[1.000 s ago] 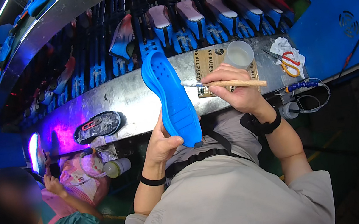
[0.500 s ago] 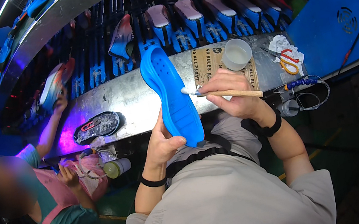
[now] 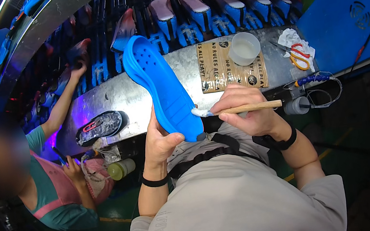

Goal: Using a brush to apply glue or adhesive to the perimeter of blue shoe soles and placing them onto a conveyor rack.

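My left hand (image 3: 162, 140) is closed around the heel part of a blue shoe sole (image 3: 165, 92), which it holds up tilted with its hollow inner side facing me. Small dimples mark the sole's far, wider end. Between the fingers of my right hand (image 3: 249, 110) is a brush (image 3: 253, 106) with a wooden handle. Its white, wet-looking bristles touch the right rim of the sole, near the heel. A translucent cup (image 3: 245, 49) with whitish liquid stands on a brown cardboard piece (image 3: 217, 75) beyond my right hand.
Behind the metal bench (image 3: 142, 114), shoe uppers (image 3: 195, 6) stand in a row on a blue rack. Orange-handled scissors (image 3: 300, 57) lie on crumpled white paper at right. A dark sole-shaped piece (image 3: 100, 127) lies at left, near a co-worker (image 3: 57, 192) reaching toward the rack.
The brush has slid along the sole's right rim toward the heel. The sole has tilted, its far end shifting left. The co-worker's reaching arm has moved right, and a pen-like tool shows in their other hand.
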The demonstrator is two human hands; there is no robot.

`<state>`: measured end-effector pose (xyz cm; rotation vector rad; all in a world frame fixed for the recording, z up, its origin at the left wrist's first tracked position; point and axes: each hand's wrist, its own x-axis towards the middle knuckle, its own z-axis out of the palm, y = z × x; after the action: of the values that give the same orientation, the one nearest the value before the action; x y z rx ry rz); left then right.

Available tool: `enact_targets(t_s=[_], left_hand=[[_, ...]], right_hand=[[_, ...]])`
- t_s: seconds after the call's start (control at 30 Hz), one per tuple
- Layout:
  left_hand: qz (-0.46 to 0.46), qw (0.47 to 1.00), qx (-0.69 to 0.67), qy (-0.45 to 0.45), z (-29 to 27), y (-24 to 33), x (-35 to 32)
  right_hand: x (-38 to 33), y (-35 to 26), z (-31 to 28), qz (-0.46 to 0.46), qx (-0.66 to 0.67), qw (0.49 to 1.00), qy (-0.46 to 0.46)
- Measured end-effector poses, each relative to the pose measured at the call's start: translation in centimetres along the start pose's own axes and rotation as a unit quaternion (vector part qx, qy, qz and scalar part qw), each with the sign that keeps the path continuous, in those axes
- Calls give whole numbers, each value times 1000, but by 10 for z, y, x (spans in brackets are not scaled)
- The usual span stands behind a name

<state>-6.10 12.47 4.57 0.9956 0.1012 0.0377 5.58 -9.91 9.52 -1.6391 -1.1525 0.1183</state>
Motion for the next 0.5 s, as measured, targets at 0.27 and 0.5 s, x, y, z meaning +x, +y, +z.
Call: enact_targets(t_s=[0.27, 0.5], left_hand=[[24, 999, 34, 10, 5, 2, 4], [36, 999, 21, 2, -5, 9, 8]], right_hand=[[-1, -3, -5, 15, 34, 999, -2], [-1, 8, -12, 115, 110, 973, 167]])
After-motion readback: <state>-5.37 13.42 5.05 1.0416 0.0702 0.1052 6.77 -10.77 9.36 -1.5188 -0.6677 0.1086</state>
